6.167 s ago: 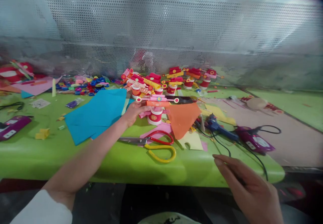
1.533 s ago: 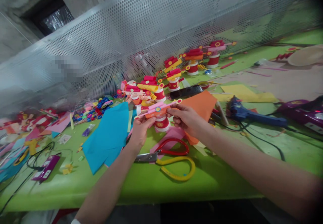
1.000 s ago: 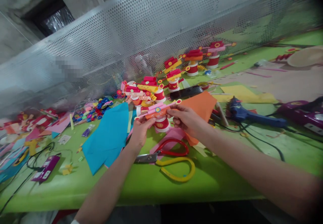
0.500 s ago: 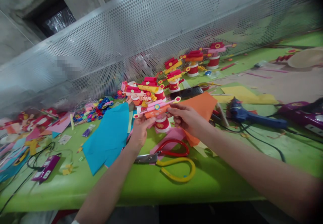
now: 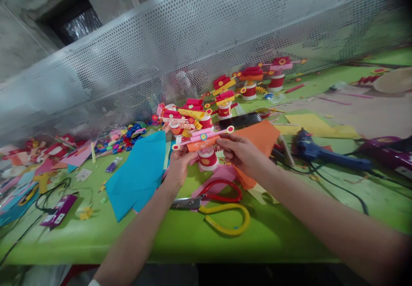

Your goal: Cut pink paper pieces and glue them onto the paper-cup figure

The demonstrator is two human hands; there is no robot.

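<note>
Between my two hands is a paper figure [image 5: 204, 143] with an orange roll, pink rolls on top, a blue-and-yellow dot and round-tipped side sticks. Its base is a red-and-white cup [image 5: 208, 159]. My left hand [image 5: 178, 165] grips its left end with thumb and fingers. At the right end, my right hand [image 5: 240, 150] pinches the orange roll; some fingertips are hidden behind the figure. Scissors [image 5: 225, 208] with one red and one yellow handle lie just below, partly over pink paper [image 5: 219, 175]. Several similar finished-looking figures [image 5: 223, 103] stand behind.
Blue paper sheets [image 5: 138, 174] lie left, orange paper [image 5: 260, 138] right. A blue glue gun [image 5: 328, 150] with cords rests at right, near a purple power strip [image 5: 386, 153]. Another purple power strip [image 5: 59, 211] is at left. A perforated metal screen [image 5: 193, 32] borders the green table [image 5: 273, 243].
The view has shifted slightly, so most things sit a little farther right and lower. Both hands keep their hold on the paper figure, with little visible motion.
</note>
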